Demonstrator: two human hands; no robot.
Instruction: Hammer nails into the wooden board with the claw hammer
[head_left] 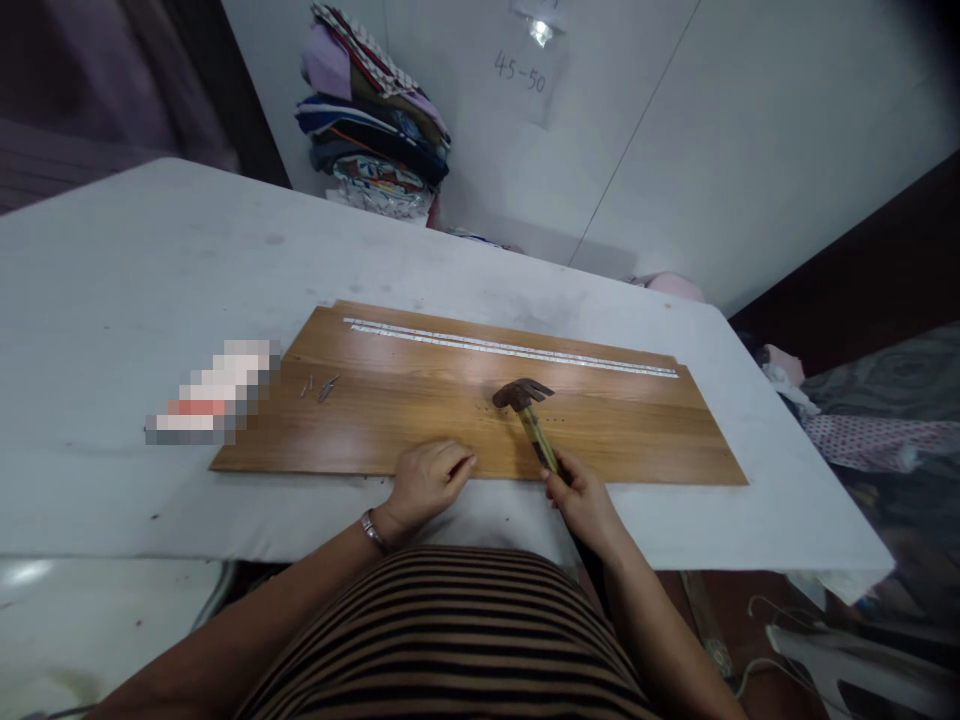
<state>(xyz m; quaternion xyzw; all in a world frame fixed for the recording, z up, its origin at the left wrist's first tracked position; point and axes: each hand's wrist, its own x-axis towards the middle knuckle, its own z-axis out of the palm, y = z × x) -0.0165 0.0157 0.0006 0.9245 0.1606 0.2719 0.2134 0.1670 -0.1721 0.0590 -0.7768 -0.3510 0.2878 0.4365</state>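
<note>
A brown wooden board (pixel 390 400) lies flat on the table. My right hand (pixel 585 500) is closed around the handle of a claw hammer (pixel 536 435), whose rusty head is over the middle of the board. Near the board's front edge rests my left hand (pixel 431 475), fingers curled in; whether anything is inside them is hidden. A row of small dark marks (pixel 555 420) runs across the board by the hammer head. Several nails (pixel 328 388) lie loose at its left side. Two thin white measuring strips (pixel 510 348) stretch along the far part.
A white cloth covers the table (pixel 150 290). Left of the board is a blurred-out item (pixel 225 390). Folded clothes (pixel 375 110) are stacked by the wall at the back. A paper marked 45-50 (pixel 521 75) hangs on the wall. Dotted fabric (pixel 862 440) lies beyond the right edge.
</note>
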